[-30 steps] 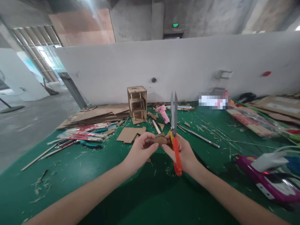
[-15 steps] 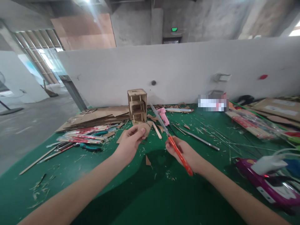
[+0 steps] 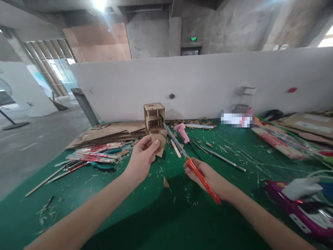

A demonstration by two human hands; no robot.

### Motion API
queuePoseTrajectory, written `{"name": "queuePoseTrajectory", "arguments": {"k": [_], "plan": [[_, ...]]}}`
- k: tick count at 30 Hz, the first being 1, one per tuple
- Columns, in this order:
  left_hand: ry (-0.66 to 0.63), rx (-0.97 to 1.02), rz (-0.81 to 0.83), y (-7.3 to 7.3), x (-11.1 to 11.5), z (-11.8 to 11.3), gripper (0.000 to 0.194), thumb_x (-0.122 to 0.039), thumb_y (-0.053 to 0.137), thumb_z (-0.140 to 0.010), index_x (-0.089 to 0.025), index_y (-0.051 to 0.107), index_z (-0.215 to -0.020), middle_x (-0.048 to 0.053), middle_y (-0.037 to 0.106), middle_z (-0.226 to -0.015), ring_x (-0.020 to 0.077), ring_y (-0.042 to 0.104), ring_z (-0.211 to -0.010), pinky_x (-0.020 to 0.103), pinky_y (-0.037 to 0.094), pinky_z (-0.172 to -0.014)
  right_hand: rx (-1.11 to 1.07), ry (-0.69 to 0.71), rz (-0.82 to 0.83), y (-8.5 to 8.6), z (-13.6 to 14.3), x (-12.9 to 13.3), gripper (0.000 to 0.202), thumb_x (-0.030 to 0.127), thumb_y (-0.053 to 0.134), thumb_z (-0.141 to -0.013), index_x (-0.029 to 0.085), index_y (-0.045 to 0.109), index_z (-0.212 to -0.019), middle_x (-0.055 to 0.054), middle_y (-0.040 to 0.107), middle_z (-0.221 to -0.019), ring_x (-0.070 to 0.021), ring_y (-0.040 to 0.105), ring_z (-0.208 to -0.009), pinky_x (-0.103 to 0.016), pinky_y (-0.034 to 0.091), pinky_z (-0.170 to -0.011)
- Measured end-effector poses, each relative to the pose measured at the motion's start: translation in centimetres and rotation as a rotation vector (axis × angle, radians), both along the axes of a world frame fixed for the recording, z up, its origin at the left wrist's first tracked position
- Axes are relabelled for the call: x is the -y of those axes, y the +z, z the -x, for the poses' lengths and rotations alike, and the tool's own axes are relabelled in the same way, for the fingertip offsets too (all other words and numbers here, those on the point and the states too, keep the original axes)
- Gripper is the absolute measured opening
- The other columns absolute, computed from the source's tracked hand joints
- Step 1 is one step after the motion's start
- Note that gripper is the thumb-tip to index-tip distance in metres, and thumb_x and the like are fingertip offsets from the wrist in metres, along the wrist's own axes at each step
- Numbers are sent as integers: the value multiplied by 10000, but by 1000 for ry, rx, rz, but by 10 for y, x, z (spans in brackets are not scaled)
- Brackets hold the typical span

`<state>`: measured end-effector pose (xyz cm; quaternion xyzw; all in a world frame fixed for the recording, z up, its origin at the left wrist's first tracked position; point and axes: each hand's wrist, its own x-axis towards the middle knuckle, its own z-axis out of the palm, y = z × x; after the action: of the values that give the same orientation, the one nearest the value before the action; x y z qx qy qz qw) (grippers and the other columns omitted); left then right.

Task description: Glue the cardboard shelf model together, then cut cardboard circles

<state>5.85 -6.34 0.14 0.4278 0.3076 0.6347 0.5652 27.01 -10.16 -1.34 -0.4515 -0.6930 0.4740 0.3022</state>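
Note:
A small rounded piece of cardboard (image 3: 159, 138) is pinched between the thumb and fingers of my left hand (image 3: 142, 156). My right hand (image 3: 205, 173) is closed on the orange handles of a pair of scissors (image 3: 194, 165). Their blades point up and left, with the tips close to the right edge of the cardboard piece; whether they touch it I cannot tell. Just behind my left hand stands a small cardboard shelf tower (image 3: 154, 116) with wooden posts between its levels. A pink hot glue gun (image 3: 182, 132) lies beyond the blades.
Flat cardboard sheets (image 3: 111, 132), bagged sticks (image 3: 96, 152) and teal-handled pliers (image 3: 102, 167) lie left. A metal rod (image 3: 226, 160), more packed sticks (image 3: 275, 140) and a purple power strip (image 3: 288, 205) lie right. Scraps litter the green table (image 3: 145, 215); a white partition (image 3: 203, 80) closes its back.
The scissors' tips have come nearer the cardboard piece, which has turned slightly in my left hand. The whole view has shifted a little, so the scene sits lower.

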Motion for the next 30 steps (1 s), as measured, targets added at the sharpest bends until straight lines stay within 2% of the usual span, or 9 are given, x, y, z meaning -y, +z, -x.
{"name": "queuePoseTrajectory", "arguments": {"k": [5,13,20,26,30], "plan": [[16,64,37,0,3,-1,175,-225,795,-721,-181,710,-868,1,706,-872,109,658,-843,257,551,-844,40,4,34,-9,-4,-3,350,528,569,-877,197,477,-947,29,446,-785,-99,416,-601,-242,413,-573],[8,53,14,4,4,-4,176,-213,789,-718,-170,689,-857,0,697,-891,124,658,-891,297,537,-906,50,70,22,-17,-9,-4,381,568,531,-890,204,507,-1001,22,462,-788,-114,443,-646,-240,401,-571],[50,-15,40,6,7,-2,201,-268,809,-694,-192,676,-824,-19,686,-817,89,644,-762,213,523,-773,87,27,-61,-23,-13,-7,386,577,550,-864,209,554,-983,-17,537,-838,-173,545,-750,-314,491,-683],[20,-89,40,10,8,-2,211,-299,791,-718,-188,681,-860,-12,663,-829,65,591,-683,171,486,-642,82,55,-68,-21,-10,-8,339,527,543,-888,196,528,-955,-34,562,-907,-172,564,-783,-314,495,-716],[-60,-115,28,12,9,2,209,-286,782,-727,-178,637,-831,-15,625,-797,59,548,-624,177,448,-572,140,57,-94,-15,-10,-7,359,535,509,-908,182,529,-969,-23,550,-877,-158,536,-746,-304,471,-701]]}}
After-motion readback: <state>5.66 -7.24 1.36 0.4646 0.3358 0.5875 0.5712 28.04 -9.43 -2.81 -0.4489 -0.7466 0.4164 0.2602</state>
